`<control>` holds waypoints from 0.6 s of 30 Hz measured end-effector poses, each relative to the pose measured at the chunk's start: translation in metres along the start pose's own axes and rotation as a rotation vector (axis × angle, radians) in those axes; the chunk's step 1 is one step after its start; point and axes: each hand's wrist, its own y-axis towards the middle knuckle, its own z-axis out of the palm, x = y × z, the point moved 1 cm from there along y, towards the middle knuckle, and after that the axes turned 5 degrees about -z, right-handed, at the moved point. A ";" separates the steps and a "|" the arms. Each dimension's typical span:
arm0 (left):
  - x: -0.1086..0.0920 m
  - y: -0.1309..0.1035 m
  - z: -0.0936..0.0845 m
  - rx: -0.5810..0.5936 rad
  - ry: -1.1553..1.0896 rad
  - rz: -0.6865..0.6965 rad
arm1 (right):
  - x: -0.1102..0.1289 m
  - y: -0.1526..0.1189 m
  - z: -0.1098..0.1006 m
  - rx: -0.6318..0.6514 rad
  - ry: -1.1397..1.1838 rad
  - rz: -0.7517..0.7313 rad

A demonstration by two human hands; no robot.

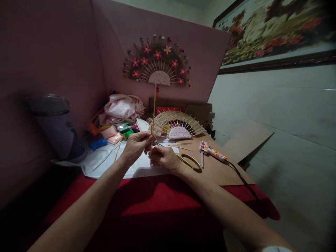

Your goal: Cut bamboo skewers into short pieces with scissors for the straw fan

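Note:
Thin wooden sticks [154,108] stand upright between my hands, reaching up toward the wall fan. My left hand [138,144] pinches them at mid-length. Just below and to the right, my right hand [164,157] has its fingers closed round their lower part. Gold-handled scissors [190,161] lie beside my right hand, their blades partly hidden. Behind the hands is a woven half-round fan [170,120] with a pink dotted centre. Several loose sticks [181,144] lie in front of it, others [109,155] on the white sheet [136,169] at the left.
A flowered glue gun [213,151] with a black cord lies on the brown board [217,175]. Colourful packets [111,134] and pink cloth [123,106] are piled back left, near a large bottle [60,129]. A flower-trimmed fan [157,61] hangs behind. Red cloth [147,199] covers the table front.

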 end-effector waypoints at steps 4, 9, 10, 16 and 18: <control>0.000 0.000 0.001 -0.015 -0.005 -0.013 | -0.002 0.000 0.002 -0.012 -0.015 0.010; -0.002 -0.001 0.005 -0.081 -0.014 0.034 | -0.002 -0.001 0.003 0.032 -0.128 -0.031; -0.003 -0.001 0.006 -0.095 -0.007 0.059 | -0.001 -0.001 0.003 0.041 -0.163 -0.040; -0.001 -0.003 0.008 -0.092 0.060 0.145 | 0.002 -0.002 0.005 0.037 -0.314 -0.098; 0.000 -0.003 0.008 -0.091 0.086 0.164 | 0.002 -0.003 0.005 0.035 -0.337 -0.112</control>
